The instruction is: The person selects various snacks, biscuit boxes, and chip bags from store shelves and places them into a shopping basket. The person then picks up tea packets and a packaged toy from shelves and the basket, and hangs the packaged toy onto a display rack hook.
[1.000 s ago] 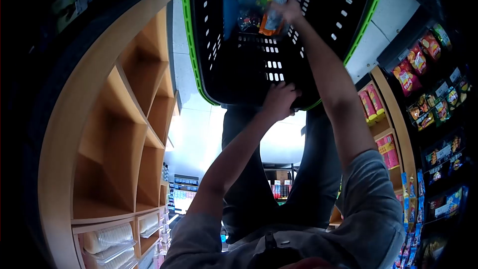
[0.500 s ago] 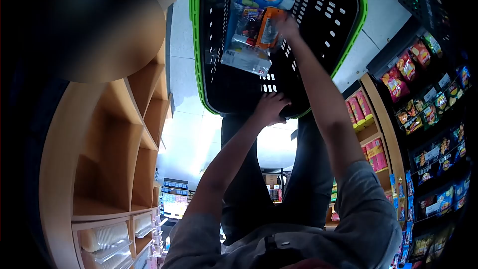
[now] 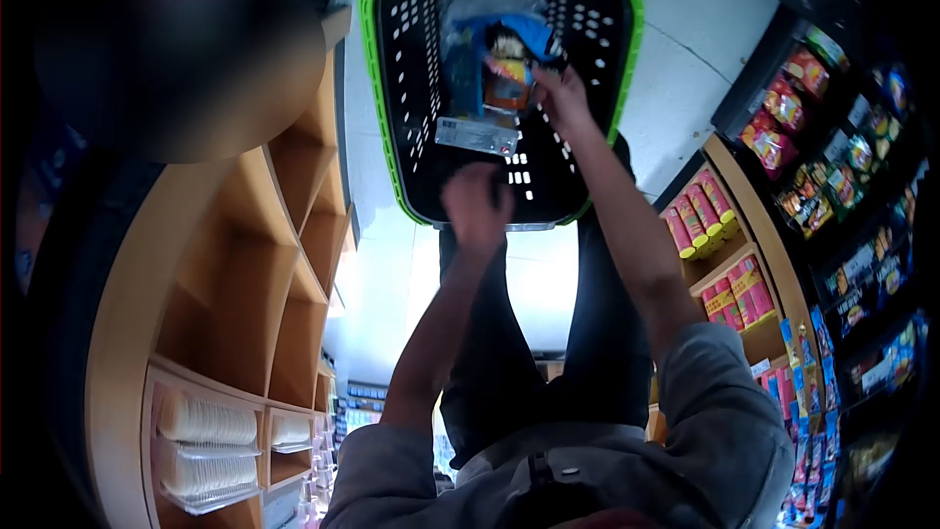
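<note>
A black shopping basket [image 3: 599,122] with a green rim lies in front of my legs. My right hand [image 3: 565,106] is inside it, thumb and fingers closed on the edge of a blue potato chip bag [image 3: 529,33], which is tilted. Below the bag an orange package [image 3: 506,96] partly shows. Nearer to me is a clear plastic package [image 3: 477,136] with a barcode. My left hand [image 3: 476,206] is over the basket's near end, slightly blurred, with thumb and fingers apart and nothing visible in it.
Wooden shelving [image 3: 220,309] stands on the left, with stacked clear plastic containers [image 3: 208,441] low down. To the right, a wooden shelf holds pink canisters [image 3: 690,225], and dark racks carry snack bags [image 3: 769,142]. Pale floor tiles [image 3: 676,69] surround the basket.
My right hand has gone from the orange package to the chip bag, which is now tilted over that package. My left hand has come off the basket's near rim and moved left. The basket appears farther left.
</note>
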`<move>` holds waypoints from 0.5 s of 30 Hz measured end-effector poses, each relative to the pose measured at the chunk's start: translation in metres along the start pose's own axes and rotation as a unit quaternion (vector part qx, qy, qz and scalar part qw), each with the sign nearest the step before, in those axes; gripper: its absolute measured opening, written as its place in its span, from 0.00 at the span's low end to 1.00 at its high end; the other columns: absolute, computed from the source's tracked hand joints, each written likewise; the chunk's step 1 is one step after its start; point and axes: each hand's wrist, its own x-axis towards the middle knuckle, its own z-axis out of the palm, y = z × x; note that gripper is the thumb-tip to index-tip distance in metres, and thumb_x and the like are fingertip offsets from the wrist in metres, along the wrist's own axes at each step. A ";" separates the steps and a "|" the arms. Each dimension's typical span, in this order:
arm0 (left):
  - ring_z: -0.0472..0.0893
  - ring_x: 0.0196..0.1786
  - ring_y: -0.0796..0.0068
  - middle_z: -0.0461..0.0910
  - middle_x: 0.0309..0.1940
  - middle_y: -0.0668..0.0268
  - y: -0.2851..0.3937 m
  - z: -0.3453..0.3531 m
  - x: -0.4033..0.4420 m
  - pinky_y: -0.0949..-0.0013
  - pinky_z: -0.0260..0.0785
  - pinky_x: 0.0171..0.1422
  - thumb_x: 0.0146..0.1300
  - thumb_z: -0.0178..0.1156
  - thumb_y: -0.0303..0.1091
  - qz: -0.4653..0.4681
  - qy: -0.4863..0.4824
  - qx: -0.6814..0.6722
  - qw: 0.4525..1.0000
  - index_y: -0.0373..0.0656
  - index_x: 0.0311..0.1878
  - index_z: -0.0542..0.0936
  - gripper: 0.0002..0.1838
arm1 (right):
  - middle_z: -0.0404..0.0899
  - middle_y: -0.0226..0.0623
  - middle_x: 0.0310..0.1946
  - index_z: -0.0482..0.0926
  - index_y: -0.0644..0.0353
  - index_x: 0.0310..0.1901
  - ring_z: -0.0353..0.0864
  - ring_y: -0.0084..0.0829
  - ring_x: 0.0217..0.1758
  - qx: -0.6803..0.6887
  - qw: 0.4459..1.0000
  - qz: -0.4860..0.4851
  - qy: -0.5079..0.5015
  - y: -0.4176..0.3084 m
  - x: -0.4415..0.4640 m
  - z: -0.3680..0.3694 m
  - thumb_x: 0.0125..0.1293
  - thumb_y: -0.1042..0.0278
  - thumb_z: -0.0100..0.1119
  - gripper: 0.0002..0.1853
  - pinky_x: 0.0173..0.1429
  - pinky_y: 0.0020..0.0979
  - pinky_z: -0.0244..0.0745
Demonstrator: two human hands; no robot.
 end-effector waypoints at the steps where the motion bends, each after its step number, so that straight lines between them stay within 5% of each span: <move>1: 0.69 0.58 0.51 0.72 0.53 0.54 -0.005 -0.018 0.006 0.52 0.59 0.62 0.51 0.66 0.33 -0.021 0.086 0.007 0.996 0.39 0.53 0.72 0.26 | 0.74 0.28 0.31 0.70 0.55 0.44 0.75 0.22 0.28 0.064 0.998 -0.014 0.000 -0.020 -0.037 0.021 0.60 0.73 0.66 0.15 0.29 0.26 0.72; 2: 0.69 0.57 0.51 0.71 0.53 0.51 -0.021 -0.027 0.014 0.53 0.58 0.63 0.50 0.66 0.35 -0.066 0.141 -0.008 0.988 0.37 0.57 0.71 0.29 | 0.74 0.30 0.36 0.69 0.57 0.45 0.76 0.23 0.32 0.035 0.999 0.004 0.012 -0.017 -0.056 0.011 0.60 0.73 0.66 0.16 0.31 0.27 0.73; 4: 0.68 0.61 0.51 0.62 0.64 0.47 -0.041 -0.051 0.040 0.54 0.57 0.69 0.51 0.68 0.35 -0.111 0.174 0.016 0.978 0.31 0.65 0.62 0.40 | 0.72 0.29 0.27 0.70 0.59 0.37 0.75 0.21 0.28 -0.028 0.998 0.026 0.048 -0.025 -0.101 0.006 0.59 0.69 0.67 0.13 0.28 0.26 0.71; 6: 0.71 0.60 0.56 0.67 0.62 0.48 -0.095 -0.030 0.072 0.60 0.63 0.65 0.50 0.71 0.38 -0.212 0.194 -0.240 0.927 0.31 0.64 0.64 0.41 | 0.70 0.25 0.23 0.67 0.56 0.30 0.69 0.18 0.22 -0.013 0.999 -0.015 0.038 -0.032 -0.144 0.003 0.61 0.65 0.67 0.15 0.24 0.23 0.62; 8: 0.77 0.54 0.61 0.75 0.55 0.51 -0.106 -0.045 0.109 0.63 0.69 0.59 0.49 0.73 0.37 -0.310 0.043 -0.428 0.848 0.32 0.62 0.68 0.38 | 0.70 0.26 0.22 0.65 0.55 0.29 0.67 0.15 0.21 -0.043 0.999 0.003 0.030 -0.057 -0.207 -0.013 0.63 0.68 0.65 0.15 0.23 0.22 0.60; 10: 0.82 0.45 0.60 0.83 0.44 0.53 -0.133 -0.039 0.124 0.60 0.72 0.53 0.47 0.72 0.38 -0.287 0.051 -0.277 0.916 0.32 0.55 0.76 0.32 | 0.75 0.28 0.28 0.72 0.60 0.37 0.71 0.15 0.26 0.027 0.994 -0.040 0.095 -0.089 -0.284 -0.013 0.64 0.71 0.63 0.08 0.27 0.20 0.64; 12: 0.83 0.43 0.58 0.84 0.41 0.52 -0.114 -0.071 0.135 0.58 0.74 0.51 0.47 0.71 0.41 -0.232 -0.050 0.015 0.971 0.33 0.49 0.80 0.28 | 0.76 0.27 0.29 0.76 0.61 0.43 0.72 0.16 0.27 0.025 0.989 -0.062 0.133 -0.083 -0.334 -0.057 0.64 0.72 0.62 0.08 0.30 0.19 0.65; 13: 0.84 0.42 0.57 0.84 0.38 0.52 -0.134 -0.065 0.142 0.58 0.74 0.52 0.46 0.70 0.45 -0.212 -0.072 0.039 0.974 0.33 0.46 0.82 0.27 | 0.76 0.27 0.29 0.76 0.61 0.43 0.72 0.16 0.27 0.041 0.987 -0.087 0.132 -0.094 -0.362 -0.068 0.64 0.73 0.62 0.08 0.30 0.18 0.65; 15: 0.84 0.43 0.59 0.84 0.40 0.55 -0.150 -0.056 0.140 0.62 0.75 0.51 0.47 0.71 0.35 -0.176 -0.019 -0.023 0.984 0.34 0.48 0.80 0.24 | 0.77 0.27 0.28 0.77 0.61 0.43 0.72 0.16 0.27 0.038 0.974 -0.118 0.192 -0.111 -0.406 -0.089 0.64 0.74 0.61 0.07 0.32 0.19 0.67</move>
